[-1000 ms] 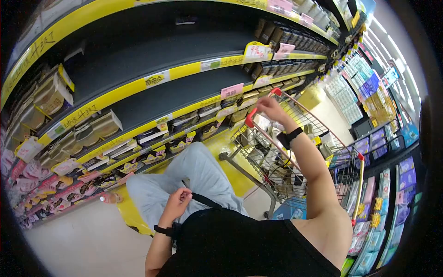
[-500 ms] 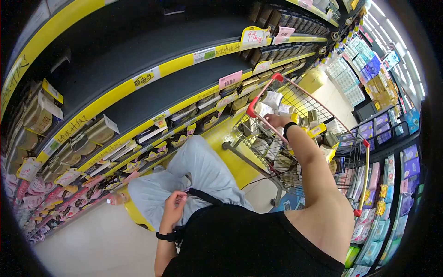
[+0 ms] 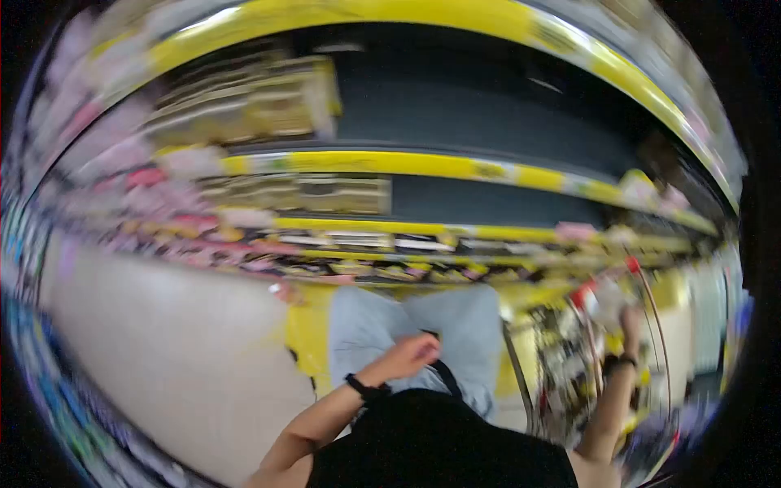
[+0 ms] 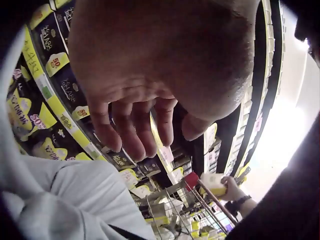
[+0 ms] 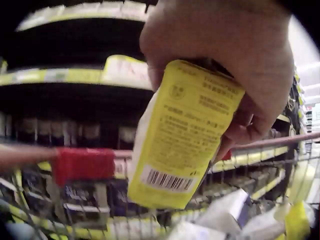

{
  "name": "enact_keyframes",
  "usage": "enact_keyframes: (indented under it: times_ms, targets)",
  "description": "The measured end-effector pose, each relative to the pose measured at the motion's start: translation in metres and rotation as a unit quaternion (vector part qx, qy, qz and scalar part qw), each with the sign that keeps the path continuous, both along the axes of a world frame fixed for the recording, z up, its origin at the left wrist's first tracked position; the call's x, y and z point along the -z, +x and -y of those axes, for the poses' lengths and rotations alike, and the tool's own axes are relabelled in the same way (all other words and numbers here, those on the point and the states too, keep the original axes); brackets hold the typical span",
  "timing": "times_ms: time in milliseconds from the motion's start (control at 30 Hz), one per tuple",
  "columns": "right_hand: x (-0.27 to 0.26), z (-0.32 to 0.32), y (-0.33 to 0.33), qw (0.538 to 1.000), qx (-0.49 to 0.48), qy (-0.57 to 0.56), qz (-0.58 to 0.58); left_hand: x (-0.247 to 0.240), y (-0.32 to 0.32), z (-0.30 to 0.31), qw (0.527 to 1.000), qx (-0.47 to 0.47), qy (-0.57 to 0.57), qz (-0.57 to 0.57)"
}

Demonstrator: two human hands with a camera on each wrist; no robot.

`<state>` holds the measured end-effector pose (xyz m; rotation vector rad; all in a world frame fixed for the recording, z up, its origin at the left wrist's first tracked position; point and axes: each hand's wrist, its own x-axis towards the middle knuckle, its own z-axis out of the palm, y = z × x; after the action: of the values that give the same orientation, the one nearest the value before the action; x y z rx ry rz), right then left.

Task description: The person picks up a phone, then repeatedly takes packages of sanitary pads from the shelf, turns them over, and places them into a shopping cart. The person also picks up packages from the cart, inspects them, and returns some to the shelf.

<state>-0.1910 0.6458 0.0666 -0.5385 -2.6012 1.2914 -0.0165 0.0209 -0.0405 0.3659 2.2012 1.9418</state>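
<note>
My right hand (image 5: 225, 45) grips a soft package (image 5: 180, 135) by its top end; its yellow side carries printed text and a barcode. The package hangs over the wire shopping cart (image 5: 85, 166), near a red corner piece of the rim. In the head view, blurred by motion, that hand (image 3: 629, 329) is over the cart at the right. My left hand (image 3: 411, 354) is above the lap, beside a black strap (image 3: 445, 378). Its fingers (image 4: 132, 135) hang loosely curled with nothing between them in the left wrist view.
Shelves with yellow edge strips (image 3: 423, 164) run across the front, with gold-coloured packs (image 3: 252, 102) at the left. Several packages lie in the cart. A small bottle (image 3: 283, 291) stands on the floor left of the knees, near the bottom shelf.
My right hand, earlier at the cart's rim and then reaching into it, now holds a package above it. The head view has swung left, toward the shelf. My left hand stays over the lap.
</note>
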Motion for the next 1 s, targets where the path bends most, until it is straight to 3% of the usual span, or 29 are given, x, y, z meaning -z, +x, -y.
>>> enact_keyframes:
  times_ms: [33,100,133,267,300,400,467,500,533,633,733,800,833,867,967,1000]
  targets:
    - [-0.01,-0.003,0.005,0.996,0.023,-0.061,-0.063,-0.002,-0.002,0.0,0.999,0.002,-0.002,-0.038]
    - [-0.021,0.01,0.008,0.971,0.042,-0.174,-0.161,-0.015,-0.002,0.0,0.999,0.038,-0.016,0.018]
    - [-0.025,0.028,0.006,0.957,0.025,-0.221,-0.184,0.001,-0.004,-0.003,0.999,0.046,-0.016,0.005]
    - [-0.04,0.189,0.01,0.966,-0.175,-0.11,-0.152,0.008,-0.017,-0.004,0.996,0.083,0.015,0.013]
    - [-0.033,0.232,0.018,0.958,-0.244,-0.075,-0.13,-0.004,-0.017,-0.005,0.992,0.064,0.084,0.068]
    - [0.0,0.359,0.05,0.864,-0.485,-0.067,-0.119,-0.03,-0.018,-0.006,0.933,0.025,0.28,0.224]
    - [0.017,0.436,0.073,0.755,-0.601,-0.22,-0.147,0.026,-0.023,-0.009,0.899,-0.107,0.357,0.23]
    - [-0.002,0.459,0.085,0.75,-0.629,-0.094,-0.179,0.044,-0.026,-0.004,0.874,-0.174,0.392,0.228]
    - [-0.017,0.476,0.096,0.733,-0.641,-0.055,-0.219,0.04,-0.011,0.012,0.848,-0.176,0.418,0.275]
    - [-0.019,0.494,0.102,0.686,-0.702,-0.073,-0.179,0.03,0.031,0.04,0.844,-0.243,0.41,0.244]
    - [-0.002,0.486,0.1,0.673,-0.729,-0.092,-0.086,0.003,0.064,0.05,0.858,-0.277,0.392,0.184]
    - [0.014,0.478,0.091,0.651,-0.752,-0.092,-0.044,-0.016,0.068,0.05,0.894,-0.268,0.338,0.12]
    - [0.025,0.474,0.09,0.65,-0.74,-0.171,-0.004,-0.028,0.068,0.048,0.91,-0.26,0.31,0.088]
    - [0.036,0.469,0.091,0.645,-0.722,-0.248,0.036,-0.04,0.065,0.044,0.9,-0.241,0.351,0.098]
    - [0.051,0.446,0.096,0.613,-0.605,-0.481,0.163,-0.056,0.044,0.031,0.964,-0.207,0.169,0.003]
    - [0.053,0.438,0.097,0.605,-0.556,-0.542,0.177,-0.063,0.036,0.024,0.969,-0.186,0.163,-0.003]
